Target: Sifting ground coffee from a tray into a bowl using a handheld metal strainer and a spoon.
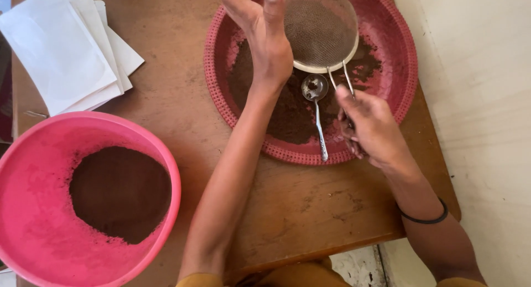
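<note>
Gripping the sieve (321, 30) handle, right hand (370, 126); left hand (268, 43) raised beside.

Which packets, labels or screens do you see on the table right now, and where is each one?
White pouches: a fanned stack of flat, plain white rectangular packets at the table's far left corner, beyond the pink bowl; no print visible.
Labels, signs, screens: none in view.
</note>
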